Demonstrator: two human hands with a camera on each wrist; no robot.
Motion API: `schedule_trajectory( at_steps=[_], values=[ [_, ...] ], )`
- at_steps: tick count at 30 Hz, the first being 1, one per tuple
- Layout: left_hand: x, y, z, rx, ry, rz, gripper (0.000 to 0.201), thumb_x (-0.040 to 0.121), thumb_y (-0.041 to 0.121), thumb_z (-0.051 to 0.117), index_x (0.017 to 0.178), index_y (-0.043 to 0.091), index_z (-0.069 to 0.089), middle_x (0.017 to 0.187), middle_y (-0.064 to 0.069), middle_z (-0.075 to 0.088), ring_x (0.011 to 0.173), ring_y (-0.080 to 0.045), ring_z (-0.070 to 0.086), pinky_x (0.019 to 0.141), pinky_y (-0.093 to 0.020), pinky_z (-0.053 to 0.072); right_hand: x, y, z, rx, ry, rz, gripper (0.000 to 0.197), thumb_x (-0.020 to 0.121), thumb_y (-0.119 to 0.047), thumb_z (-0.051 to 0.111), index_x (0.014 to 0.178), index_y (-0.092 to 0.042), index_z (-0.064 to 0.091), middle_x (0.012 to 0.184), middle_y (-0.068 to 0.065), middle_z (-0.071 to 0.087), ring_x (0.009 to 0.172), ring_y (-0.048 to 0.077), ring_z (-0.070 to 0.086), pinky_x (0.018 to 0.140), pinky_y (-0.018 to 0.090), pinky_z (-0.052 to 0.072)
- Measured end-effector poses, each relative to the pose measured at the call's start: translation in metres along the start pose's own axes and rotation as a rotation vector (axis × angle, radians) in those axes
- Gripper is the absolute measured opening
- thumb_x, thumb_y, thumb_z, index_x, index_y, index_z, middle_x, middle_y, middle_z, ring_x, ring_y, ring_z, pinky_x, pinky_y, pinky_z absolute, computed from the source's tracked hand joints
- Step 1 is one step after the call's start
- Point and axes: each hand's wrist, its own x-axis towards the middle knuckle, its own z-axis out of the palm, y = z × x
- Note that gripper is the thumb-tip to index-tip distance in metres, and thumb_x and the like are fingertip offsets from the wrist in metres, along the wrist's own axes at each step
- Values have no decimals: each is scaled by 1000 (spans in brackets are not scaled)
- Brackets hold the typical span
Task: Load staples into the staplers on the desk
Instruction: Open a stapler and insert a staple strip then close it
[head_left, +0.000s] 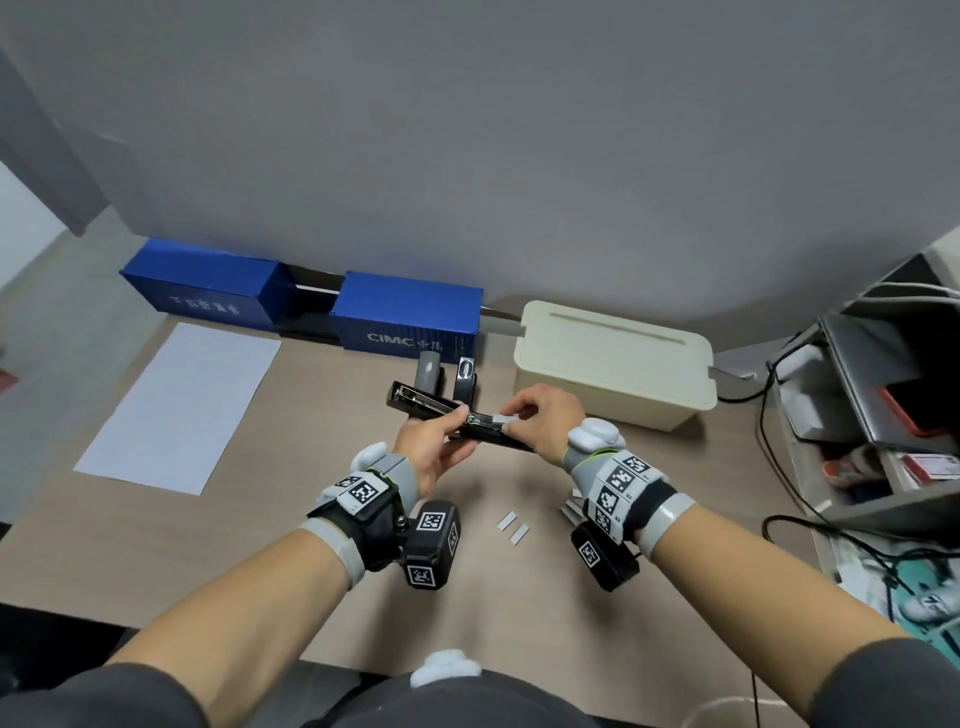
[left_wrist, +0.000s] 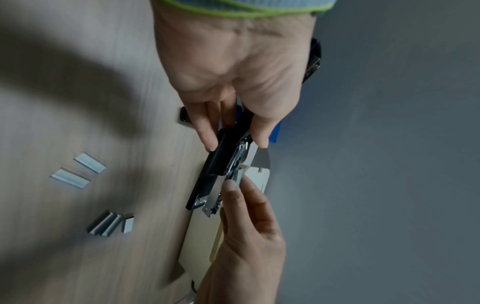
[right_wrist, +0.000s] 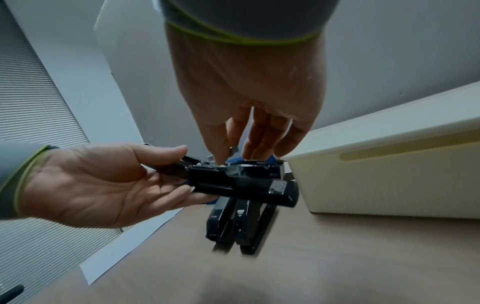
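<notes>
Staple strip going into the open stapler, held above the surface.
Head view: the left hand (head_left: 434, 457) grips the black stapler (head_left: 447, 421) mid-air over the surface (head_left: 260, 545), the right hand (head_left: 540, 421) pinches a staple strip (head_left: 503, 419) at its open channel; two more staplers (head_left: 447, 379) stand near the far edge. Left wrist view: spare strips (left_wrist: 78, 172) lie on the surface. Right wrist view: thumb and forefinger pinch the strip right over the channel.

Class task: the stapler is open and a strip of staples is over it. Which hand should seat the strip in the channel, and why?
The right hand. It already pinches the staple strip right above the open stapler, while the left hand grips the stapler body and is needed to steady it.
</notes>
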Motion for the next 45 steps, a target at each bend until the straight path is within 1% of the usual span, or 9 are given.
schedule_trajectory(
  at_steps=[6, 12, 21, 26, 32, 36, 39, 42, 45],
  values=[
    [-2, 0, -1, -18, 18, 5, 43, 88, 19, 72, 124, -2, 61, 121, -19, 69, 105, -34, 70, 74, -29, 60, -3, -4, 2, -28, -26, -3, 11, 74, -26, 72, 85, -28, 73, 86, -7, 67, 79, 12, 60, 69, 21, 41],
    [-2, -2, -5, -33, 31, 1, 47, 88, 20, 72, 127, -3, 59, 124, -20, 68, 104, -34, 71, 73, -28, 60, -5, -7, 4, 9, -23, 27, 11, 74, -25, 73, 86, -25, 74, 77, -7, 68, 72, 12, 62, 64, 20, 42],
    [-2, -2, -6, -21, 47, 2, 45, 87, 20, 74, 124, -3, 61, 124, -19, 68, 105, -35, 70, 75, -30, 61, -8, -14, 8, 21, -43, 22, 9, 75, -23, 71, 83, -24, 72, 76, -8, 67, 70, 12, 62, 61, 20, 43],
    [-2, -1, -9, -21, 45, 4, 45, 87, 22, 73, 124, -3, 61, 122, -18, 69, 102, -34, 71, 70, -28, 60, -8, -15, 10, 12, -37, 12, 10, 73, -25, 71, 83, -24, 73, 77, -7, 70, 71, 12, 63, 61, 20, 45],
    [0, -2, -10, -25, 51, 0, 46, 86, 23, 74, 123, -2, 62, 121, -18, 69, 101, -34, 72, 75, -30, 61, -9, -14, 10, 10, -38, 9, 10, 73, -25, 72, 83, -23, 73, 76, -6, 69, 71, 13, 63, 62, 22, 45],
    [0, -4, -9, -14, 44, 3, 45, 86, 21, 74, 123, -1, 62, 122, -18, 69, 105, -34, 70, 80, -33, 61, -9, -13, 11, -1, -54, 19, 9, 73, -26, 72, 82, -25, 71, 79, -4, 70, 74, 16, 64, 65, 25, 49],
    [1, -5, -9, -19, 46, -5, 45, 87, 22, 74, 123, -1, 62, 122, -18, 69, 104, -34, 71, 81, -34, 60, -10, -12, 12, 0, -55, 18, 10, 73, -24, 71, 83, -26, 71, 77, -6, 68, 73, 14, 63, 64, 23, 46],
    [1, -6, -10, -32, 43, -35, 40, 89, 22, 70, 122, 0, 64, 122, -16, 69, 103, -35, 71, 75, -31, 61, -11, -12, 13, 14, -59, -2, 11, 74, -23, 72, 86, -24, 72, 78, -8, 66, 73, 12, 61, 60, 16, 41],
    [1, -6, -11, -56, 45, -64, 36, 91, 21, 67, 122, 2, 64, 122, -16, 69, 104, -35, 70, 72, -30, 62, -10, -13, 15, 43, -68, -18, 14, 75, -22, 74, 88, -23, 71, 82, -8, 67, 77, 12, 62, 64, 15, 42]
  ],
)
